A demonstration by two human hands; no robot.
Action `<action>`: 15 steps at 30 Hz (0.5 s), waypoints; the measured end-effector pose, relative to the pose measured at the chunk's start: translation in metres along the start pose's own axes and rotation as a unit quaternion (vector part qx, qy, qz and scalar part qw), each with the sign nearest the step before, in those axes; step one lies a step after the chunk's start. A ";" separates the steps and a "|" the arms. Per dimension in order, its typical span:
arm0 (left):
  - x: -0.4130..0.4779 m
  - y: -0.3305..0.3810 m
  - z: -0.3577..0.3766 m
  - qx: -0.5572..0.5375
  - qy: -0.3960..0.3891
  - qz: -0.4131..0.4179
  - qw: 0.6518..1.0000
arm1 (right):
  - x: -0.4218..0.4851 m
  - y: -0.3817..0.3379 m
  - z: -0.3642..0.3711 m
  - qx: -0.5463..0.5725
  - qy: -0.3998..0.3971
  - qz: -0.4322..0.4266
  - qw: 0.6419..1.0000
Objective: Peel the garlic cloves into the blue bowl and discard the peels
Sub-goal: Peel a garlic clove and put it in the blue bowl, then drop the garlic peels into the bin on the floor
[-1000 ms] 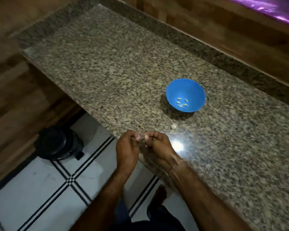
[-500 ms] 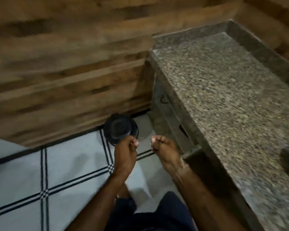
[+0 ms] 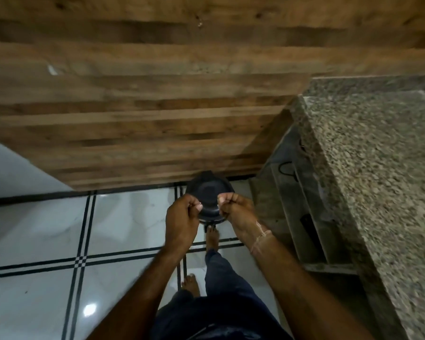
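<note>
A round black pedal bin (image 3: 207,192) stands on the white tiled floor (image 3: 47,241), against the foot of the wood-panelled wall (image 3: 157,94) and just beside the left end of the granite bench (image 3: 378,168). Its lid is down.

Both hands hang above the near half of the lid, close together but apart. The left hand (image 3: 182,222) has its fingers curled in, with the thumb against the fingertips. The right hand (image 3: 236,209) is curled the same way, knuckles up, with a pale thread (image 3: 260,239) round its wrist. Whether either hand has a garlic peel pinched in it is too small to tell.

The right foot (image 3: 212,238), bare, has its toes at the bin's near edge, where the pedal sits; whether it presses there cannot be told. The left foot (image 3: 190,284) is flat on the tiles further back. Grey drawer fronts (image 3: 287,192) with dark handles show under the bench's left edge.
</note>
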State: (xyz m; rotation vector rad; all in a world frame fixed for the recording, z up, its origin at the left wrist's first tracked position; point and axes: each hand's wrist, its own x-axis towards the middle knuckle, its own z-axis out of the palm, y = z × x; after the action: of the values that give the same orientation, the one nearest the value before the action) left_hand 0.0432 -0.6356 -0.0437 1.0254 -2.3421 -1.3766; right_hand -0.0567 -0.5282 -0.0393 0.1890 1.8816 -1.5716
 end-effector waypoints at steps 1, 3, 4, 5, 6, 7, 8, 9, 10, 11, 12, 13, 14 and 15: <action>0.008 -0.003 -0.001 0.002 0.002 -0.008 1.000 | 0.007 -0.003 0.005 -0.014 0.006 0.005 1.000; 0.021 -0.008 0.000 0.004 -0.004 -0.026 1.000 | 0.021 -0.004 0.009 -0.029 0.011 0.019 0.999; 0.028 -0.011 0.003 0.004 -0.011 -0.035 0.999 | 0.029 -0.002 0.009 -0.024 0.010 0.028 0.999; 0.036 -0.016 0.008 0.004 -0.022 -0.047 0.999 | 0.038 0.002 0.009 -0.014 0.010 0.043 0.999; 0.043 -0.022 0.014 0.004 -0.031 -0.062 0.998 | 0.047 0.008 0.007 -0.006 0.012 0.060 0.998; 0.047 -0.028 0.020 0.004 -0.037 -0.075 0.996 | 0.055 0.015 0.004 -0.003 0.011 0.078 0.997; 0.057 -0.040 0.031 0.002 -0.039 -0.086 0.995 | 0.072 0.026 0.003 -0.007 0.006 0.100 0.995; 0.065 -0.055 0.043 0.000 -0.038 -0.103 0.994 | 0.089 0.037 0.001 -0.012 0.002 0.122 0.992; 0.076 -0.072 0.058 -0.005 -0.039 -0.132 0.990 | 0.112 0.053 0.000 -0.018 0.000 0.146 0.989; 0.088 -0.091 0.074 -0.004 -0.044 -0.167 0.985 | 0.136 0.070 0.001 -0.020 0.001 0.167 0.986; 0.098 -0.105 0.088 -0.009 -0.052 -0.206 0.977 | 0.157 0.084 0.003 -0.024 0.007 0.184 0.983; 0.114 -0.126 0.108 -0.020 -0.056 -0.239 0.969 | 0.186 0.103 0.007 -0.021 0.015 0.195 0.980; 0.129 -0.145 0.129 -0.030 -0.057 -0.269 0.961 | 0.213 0.121 0.011 -0.016 0.025 0.202 0.979; 0.146 -0.167 0.152 -0.039 -0.061 -0.297 0.952 | 0.244 0.141 0.016 -0.006 0.035 0.207 0.978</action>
State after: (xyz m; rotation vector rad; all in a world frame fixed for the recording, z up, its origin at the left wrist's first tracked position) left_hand -0.0664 -0.6840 -0.2843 1.7623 -2.1190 -1.7539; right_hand -0.1653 -0.5783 -0.2944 0.5982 1.7624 -1.2811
